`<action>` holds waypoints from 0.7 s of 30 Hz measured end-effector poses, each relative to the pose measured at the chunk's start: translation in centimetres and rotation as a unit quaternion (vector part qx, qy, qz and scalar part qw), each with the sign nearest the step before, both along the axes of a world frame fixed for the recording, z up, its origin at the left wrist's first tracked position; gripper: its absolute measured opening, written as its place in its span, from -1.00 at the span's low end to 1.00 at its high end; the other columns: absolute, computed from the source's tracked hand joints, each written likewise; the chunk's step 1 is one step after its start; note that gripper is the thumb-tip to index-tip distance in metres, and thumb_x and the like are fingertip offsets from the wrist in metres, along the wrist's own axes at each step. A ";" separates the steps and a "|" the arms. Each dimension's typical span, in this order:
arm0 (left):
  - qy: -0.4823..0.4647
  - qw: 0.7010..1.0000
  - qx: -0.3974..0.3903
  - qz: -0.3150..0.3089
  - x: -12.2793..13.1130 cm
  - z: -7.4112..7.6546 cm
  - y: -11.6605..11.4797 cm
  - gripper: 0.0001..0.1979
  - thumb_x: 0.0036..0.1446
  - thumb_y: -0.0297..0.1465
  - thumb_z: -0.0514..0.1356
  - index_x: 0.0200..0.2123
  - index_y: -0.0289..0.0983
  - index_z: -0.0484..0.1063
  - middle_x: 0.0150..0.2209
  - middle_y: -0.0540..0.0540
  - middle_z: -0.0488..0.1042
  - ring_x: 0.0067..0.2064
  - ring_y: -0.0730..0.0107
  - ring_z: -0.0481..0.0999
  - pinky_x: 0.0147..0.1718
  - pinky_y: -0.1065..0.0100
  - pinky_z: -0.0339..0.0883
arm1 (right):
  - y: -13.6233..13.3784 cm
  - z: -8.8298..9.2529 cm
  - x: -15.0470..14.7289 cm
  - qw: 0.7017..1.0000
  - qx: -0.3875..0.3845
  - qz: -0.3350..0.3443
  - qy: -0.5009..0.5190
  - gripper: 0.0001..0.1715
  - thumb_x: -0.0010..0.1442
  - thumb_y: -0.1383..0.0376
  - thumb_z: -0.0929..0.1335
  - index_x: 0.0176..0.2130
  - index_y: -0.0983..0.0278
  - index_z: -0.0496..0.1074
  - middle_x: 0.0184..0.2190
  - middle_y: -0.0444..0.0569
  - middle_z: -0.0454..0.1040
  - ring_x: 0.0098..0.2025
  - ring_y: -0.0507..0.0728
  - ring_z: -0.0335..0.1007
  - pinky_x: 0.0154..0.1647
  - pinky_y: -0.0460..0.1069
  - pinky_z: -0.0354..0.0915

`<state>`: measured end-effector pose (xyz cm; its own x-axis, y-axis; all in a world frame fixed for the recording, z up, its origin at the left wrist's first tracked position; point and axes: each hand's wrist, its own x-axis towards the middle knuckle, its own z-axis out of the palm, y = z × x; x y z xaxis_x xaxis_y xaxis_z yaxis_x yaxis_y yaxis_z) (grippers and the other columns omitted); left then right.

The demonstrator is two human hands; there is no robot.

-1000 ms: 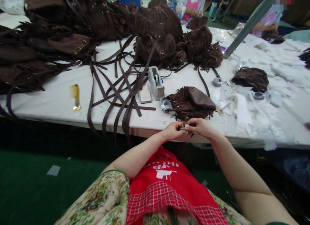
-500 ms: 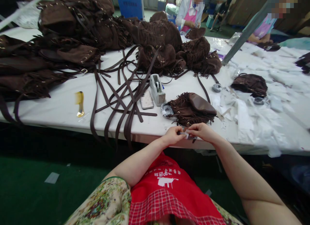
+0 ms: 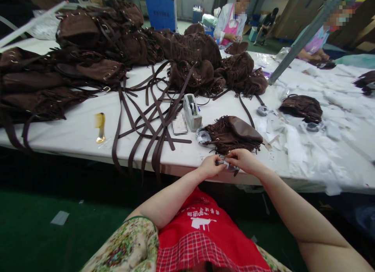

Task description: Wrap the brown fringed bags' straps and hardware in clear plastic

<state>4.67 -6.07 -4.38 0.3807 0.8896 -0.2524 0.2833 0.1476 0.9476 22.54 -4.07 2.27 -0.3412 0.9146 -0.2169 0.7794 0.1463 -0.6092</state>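
Observation:
At the table's front edge, my left hand (image 3: pixel 211 166) and my right hand (image 3: pixel 243 160) meet with fingers pinched. Between them is a small dark strap piece in plastic wrapping (image 3: pixel 232 168), with a white bit at the fingertips; its full shape is hidden. Just beyond my hands lies a dark brown fringed bag (image 3: pixel 231 135), with a smooth leather-like panel on top. Against its left end rests a strap coil wrapped in clear film (image 3: pixel 203 136). A grey tape dispenser (image 3: pixel 192 112) stands behind the coil.
Long brown straps (image 3: pixel 158 127) cross the white table and hang over its front edge. Brown bags (image 3: pixel 190 45) are heaped behind. A yellow comb (image 3: pixel 100 127) lies left, white wrapping sheets (image 3: pixel 295 143) spread right. A slanted metal pole (image 3: pixel 295 49) rises near two co-workers.
The view has shifted slightly, so the table contents appear a little lower and further right. Both hands keep their pinch on the wrapped strap piece, with only small finger movement.

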 end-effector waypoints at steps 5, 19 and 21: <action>-0.050 0.995 -0.046 -0.068 -0.1 0.3 0.3 -0.74 0.03 -0.23 0.22 -0.28 -0.30 0.40 -0.50 0.03 0.47 -0.64 0.59 0.31 -0.65 0.51 0.21 | -0.5 0.4 -0.2 0.998 0.048 0.024 -0.025 -0.82 0.08 0.25 0.34 -0.45 0.22 0.55 -0.48 -0.11 0.56 -0.44 0.09 0.45 -0.42 -0.06 0.28; -0.012 0.997 0.011 -0.079 -0.2 0.4 0.2 -0.72 0.02 -0.23 0.17 -0.42 -0.34 0.53 -0.55 0.00 0.45 -0.62 0.54 0.32 -0.64 0.49 0.16 | -0.6 1.4 -1.5 0.971 0.105 0.079 -0.201 -0.90 0.09 0.30 0.35 -0.46 0.22 0.44 -0.44 -0.06 0.53 -0.40 0.12 0.44 -0.45 -0.05 0.17; -0.008 0.997 0.008 -0.080 -0.2 0.4 0.3 -0.73 0.02 -0.24 0.17 -0.44 -0.34 0.52 -0.55 -0.01 0.46 -0.62 0.55 0.31 -0.64 0.50 0.16 | -1.2 1.5 -1.8 0.958 0.143 0.093 -0.232 -0.90 0.13 0.30 0.34 -0.42 0.24 0.43 -0.41 -0.02 0.52 -0.37 0.14 0.44 -0.42 -0.05 0.19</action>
